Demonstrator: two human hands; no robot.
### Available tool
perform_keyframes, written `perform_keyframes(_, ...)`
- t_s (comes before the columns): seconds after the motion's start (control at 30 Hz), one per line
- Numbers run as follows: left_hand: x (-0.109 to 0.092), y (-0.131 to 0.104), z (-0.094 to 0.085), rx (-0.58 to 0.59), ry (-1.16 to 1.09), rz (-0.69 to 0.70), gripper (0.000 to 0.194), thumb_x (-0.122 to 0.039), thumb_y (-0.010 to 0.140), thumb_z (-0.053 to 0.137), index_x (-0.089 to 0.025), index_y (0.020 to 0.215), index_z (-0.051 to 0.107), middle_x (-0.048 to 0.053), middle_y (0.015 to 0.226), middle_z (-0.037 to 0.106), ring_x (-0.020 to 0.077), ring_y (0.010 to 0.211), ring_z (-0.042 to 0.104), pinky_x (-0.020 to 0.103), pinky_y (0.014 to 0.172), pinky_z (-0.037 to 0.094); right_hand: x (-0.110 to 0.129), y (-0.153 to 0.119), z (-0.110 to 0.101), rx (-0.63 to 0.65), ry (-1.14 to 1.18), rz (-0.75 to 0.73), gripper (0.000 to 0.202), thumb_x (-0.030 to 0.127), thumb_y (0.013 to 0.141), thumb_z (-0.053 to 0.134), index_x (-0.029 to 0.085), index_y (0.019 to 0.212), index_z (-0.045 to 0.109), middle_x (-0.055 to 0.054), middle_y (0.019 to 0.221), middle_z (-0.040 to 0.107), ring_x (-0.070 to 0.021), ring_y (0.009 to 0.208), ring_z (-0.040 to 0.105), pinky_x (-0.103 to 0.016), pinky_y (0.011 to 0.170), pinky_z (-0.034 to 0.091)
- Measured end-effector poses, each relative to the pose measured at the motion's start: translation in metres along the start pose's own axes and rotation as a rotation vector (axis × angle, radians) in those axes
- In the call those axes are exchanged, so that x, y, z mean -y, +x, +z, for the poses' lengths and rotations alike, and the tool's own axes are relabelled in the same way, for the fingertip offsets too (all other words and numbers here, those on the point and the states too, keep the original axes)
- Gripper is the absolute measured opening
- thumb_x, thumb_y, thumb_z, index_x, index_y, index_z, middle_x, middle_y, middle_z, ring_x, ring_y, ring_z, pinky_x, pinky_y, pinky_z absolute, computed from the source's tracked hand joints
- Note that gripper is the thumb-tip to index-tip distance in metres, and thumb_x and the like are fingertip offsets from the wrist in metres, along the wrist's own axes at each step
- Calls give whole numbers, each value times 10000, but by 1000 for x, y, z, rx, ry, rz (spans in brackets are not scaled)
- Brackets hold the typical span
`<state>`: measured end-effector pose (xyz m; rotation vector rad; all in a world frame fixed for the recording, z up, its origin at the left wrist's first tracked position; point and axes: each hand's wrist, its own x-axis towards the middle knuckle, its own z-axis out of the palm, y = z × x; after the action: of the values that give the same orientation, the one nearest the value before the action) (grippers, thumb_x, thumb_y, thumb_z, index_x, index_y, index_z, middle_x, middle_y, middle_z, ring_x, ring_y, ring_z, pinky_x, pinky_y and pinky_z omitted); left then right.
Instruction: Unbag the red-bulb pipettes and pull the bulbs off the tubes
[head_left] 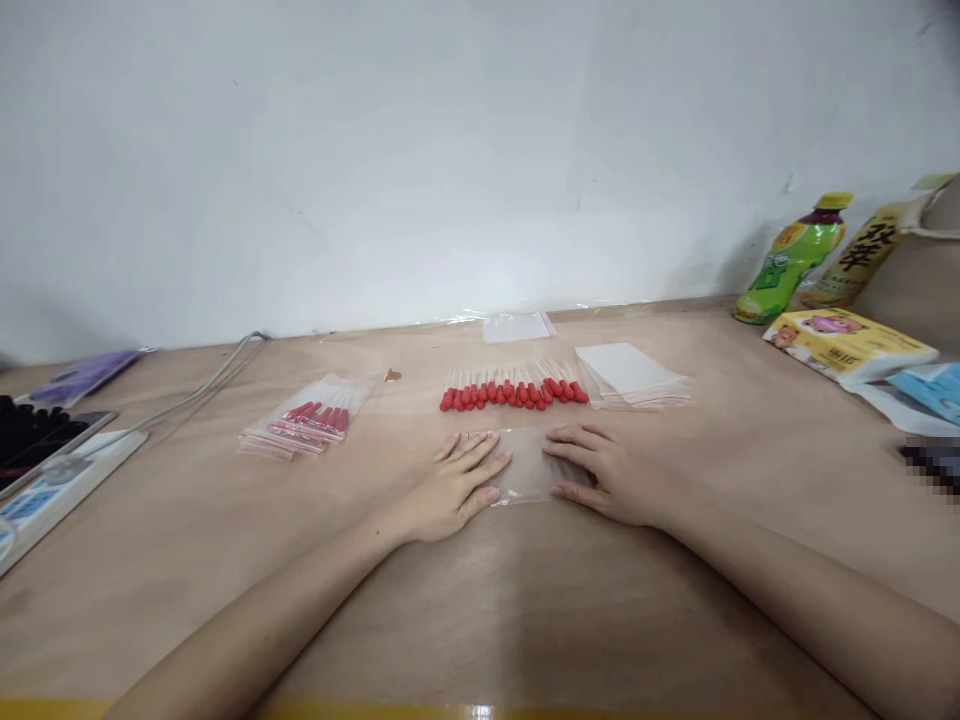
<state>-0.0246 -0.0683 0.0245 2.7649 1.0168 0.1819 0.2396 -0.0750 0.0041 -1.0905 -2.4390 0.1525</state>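
A clear plastic bag (529, 468) lies flat on the table between my hands. My left hand (457, 490) rests on its left end, palm down with fingers spread. On its right end lies my right hand (600, 470), fingers stretched out and apart. Just beyond the bag is a row of thin pale sticks with red tips (514, 394), the red ends toward me. A stack of clear zip bags with red seal lines (634, 378) sits to the right of the row. Off to the left, filled zip bags (311, 415) hold several of the red-tipped sticks.
A single bag (517, 327) lies near the wall. At right stand a green bottle (799, 260) and a yellow bottle (859, 255), with a yellow tissue pack (855, 343) in front. A power strip (75, 490) with a grey cable (217, 377) lies at left.
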Motion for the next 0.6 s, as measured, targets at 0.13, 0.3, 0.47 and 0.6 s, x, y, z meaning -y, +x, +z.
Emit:
perform_keyframes(0.13,6,-4,1,75,42,-31,523,-454,893,287,-302,1375,154,55,1457,87,227,1339,92,524,1066,73,-2,-2,0,6,31,9,432,466,787,526,233,1150,539,-72,1196,533,-230,1088,485,-416,941,385)
perform_keyframes(0.3,6,-4,-1,33,37,8,503,-424,895,314,-321,1367,175,35,1454,125,213,1338,108,499,1074,80,-4,3,0,-57,104,74,340,397,808,517,215,1092,563,-84,1103,573,-217,1013,524,-392,874,426)
perform_keyframes(0.47,6,-6,-2,30,8,45,449,-313,901,325,-317,1346,265,21,1454,148,222,1339,109,506,1072,114,-14,25,-1,-78,103,231,240,338,753,583,181,934,604,-68,883,609,-189,814,570,-326,709,468)
perform_keyframes(0.6,6,-7,0,-116,-46,14,410,-243,881,365,-279,1288,393,33,1441,225,223,1334,154,467,1071,207,-13,36,1,15,99,315,117,314,711,614,197,706,604,-17,703,602,-156,653,555,-269,570,433)
